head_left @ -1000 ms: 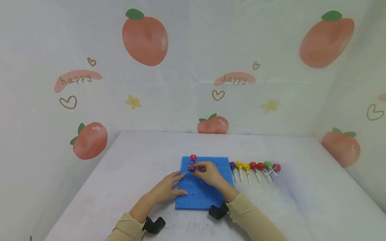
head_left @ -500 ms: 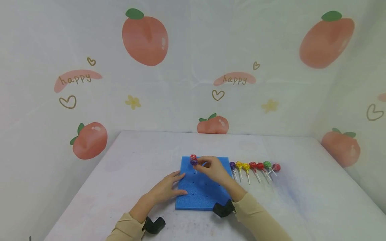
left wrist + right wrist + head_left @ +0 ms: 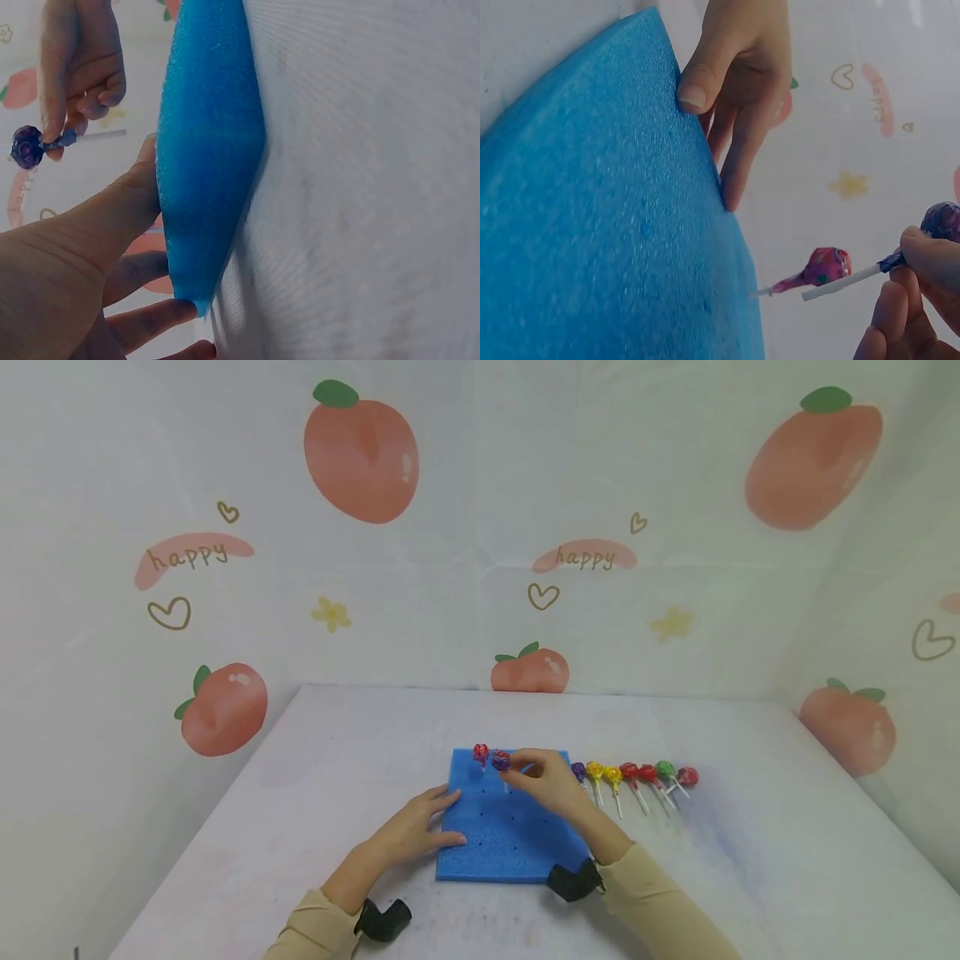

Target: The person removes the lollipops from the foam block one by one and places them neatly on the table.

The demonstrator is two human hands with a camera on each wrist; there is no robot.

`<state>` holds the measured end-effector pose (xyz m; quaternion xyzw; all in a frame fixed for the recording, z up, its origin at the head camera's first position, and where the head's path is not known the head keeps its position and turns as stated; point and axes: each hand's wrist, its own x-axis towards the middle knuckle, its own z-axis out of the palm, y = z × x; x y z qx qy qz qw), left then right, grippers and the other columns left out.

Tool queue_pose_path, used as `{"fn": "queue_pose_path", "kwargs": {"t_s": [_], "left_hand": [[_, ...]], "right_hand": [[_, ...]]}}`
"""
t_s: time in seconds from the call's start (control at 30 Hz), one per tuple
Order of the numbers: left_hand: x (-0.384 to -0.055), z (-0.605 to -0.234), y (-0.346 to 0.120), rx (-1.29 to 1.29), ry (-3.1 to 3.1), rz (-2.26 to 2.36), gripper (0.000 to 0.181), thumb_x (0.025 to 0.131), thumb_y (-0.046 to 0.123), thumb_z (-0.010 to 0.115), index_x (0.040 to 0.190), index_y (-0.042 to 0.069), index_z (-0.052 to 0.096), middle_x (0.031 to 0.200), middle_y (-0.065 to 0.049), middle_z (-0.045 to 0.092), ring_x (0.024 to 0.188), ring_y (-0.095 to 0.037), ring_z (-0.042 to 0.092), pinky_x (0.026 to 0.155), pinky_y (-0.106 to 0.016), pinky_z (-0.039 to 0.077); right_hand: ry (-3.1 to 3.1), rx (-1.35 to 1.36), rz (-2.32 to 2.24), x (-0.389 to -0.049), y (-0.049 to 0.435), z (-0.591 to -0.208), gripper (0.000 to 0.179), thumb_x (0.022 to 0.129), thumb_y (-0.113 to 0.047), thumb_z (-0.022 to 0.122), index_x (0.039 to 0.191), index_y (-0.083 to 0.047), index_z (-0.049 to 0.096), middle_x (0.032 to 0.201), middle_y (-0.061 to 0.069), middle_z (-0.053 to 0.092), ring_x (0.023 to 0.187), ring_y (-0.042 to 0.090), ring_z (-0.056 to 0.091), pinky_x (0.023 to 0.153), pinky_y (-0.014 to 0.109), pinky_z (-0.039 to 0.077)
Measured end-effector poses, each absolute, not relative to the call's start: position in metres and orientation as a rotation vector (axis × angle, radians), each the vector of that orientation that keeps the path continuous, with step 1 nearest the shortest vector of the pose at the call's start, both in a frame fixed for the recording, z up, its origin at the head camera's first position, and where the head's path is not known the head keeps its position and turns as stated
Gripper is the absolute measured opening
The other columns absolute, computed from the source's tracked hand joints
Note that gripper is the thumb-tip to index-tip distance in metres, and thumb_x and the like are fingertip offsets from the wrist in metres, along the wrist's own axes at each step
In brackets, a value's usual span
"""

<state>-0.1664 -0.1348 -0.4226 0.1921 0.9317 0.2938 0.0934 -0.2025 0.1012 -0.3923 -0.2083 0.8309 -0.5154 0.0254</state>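
Observation:
A blue foam board [image 3: 487, 862] with small holes lies on the table. My left hand [image 3: 412, 828] rests at its left edge, thumb and fingers extended against it. Between thumb and fingertips, my right hand [image 3: 546, 783] pinches a purple lollipop [image 3: 501, 762] just below its wrapped head, over the far part of the board. In the right wrist view the white stick [image 3: 847, 281] points towards the foam, its end free of it. A red lollipop [image 3: 829, 265] stands in the board near the far left corner, its stick sunk in the foam.
Right of the board several lollipops lie in a row: a purple one [image 3: 578, 771] partly behind the right hand, yellow ones [image 3: 595, 769], red ones [image 3: 629, 771] and a green one [image 3: 665, 769]. A printed cloth wall [image 3: 450, 610] stands behind the table.
My right hand has carried the purple lollipop away from me, then to the right past the standing red lollipop. My left hand has stayed in place on the board.

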Motion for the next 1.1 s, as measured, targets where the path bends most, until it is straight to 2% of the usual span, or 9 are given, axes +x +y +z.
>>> {"fn": "queue_pose_path", "kwargs": {"t_s": [0.37,0.93,1.1], "left_hand": [[-0.166,-0.422,-0.135,0.554,2.762,0.869,0.072,0.082,0.039,0.068,0.14,0.006,0.042,0.149,-0.021,0.034,0.137,-0.042,0.031,0.109,-0.056,0.03],[-0.165,-0.42,-0.134,0.551,2.759,0.871,0.072,0.083,0.039,0.068,0.14,0.005,0.041,0.148,-0.022,0.033,0.137,-0.043,0.031,0.109,-0.057,0.03],[-0.166,-0.422,-0.135,0.555,2.753,0.887,0.072,0.083,0.039,0.068,0.141,0.005,0.041,0.149,-0.021,0.033,0.137,-0.042,0.03,0.109,-0.057,0.03]], "right_hand": [[2.633,-0.534,-1.547,-0.203,0.121,-0.394,0.021,0.087,-0.018,0.066,0.103,-0.004,0.068,0.096,0.015,0.069,0.072,0.013,0.061,0.067,0.018,0.051],[2.675,-0.438,-1.521,-0.2,0.143,-0.394,0.022,0.087,-0.018,0.065,0.103,-0.004,0.068,0.096,0.014,0.07,0.075,0.022,0.063,0.067,0.019,0.051],[2.712,-0.424,-1.513,-0.2,0.152,-0.397,0.023,0.087,-0.018,0.065,0.105,-0.003,0.068,0.096,0.015,0.071,0.076,0.019,0.063,0.068,0.021,0.052]]}}
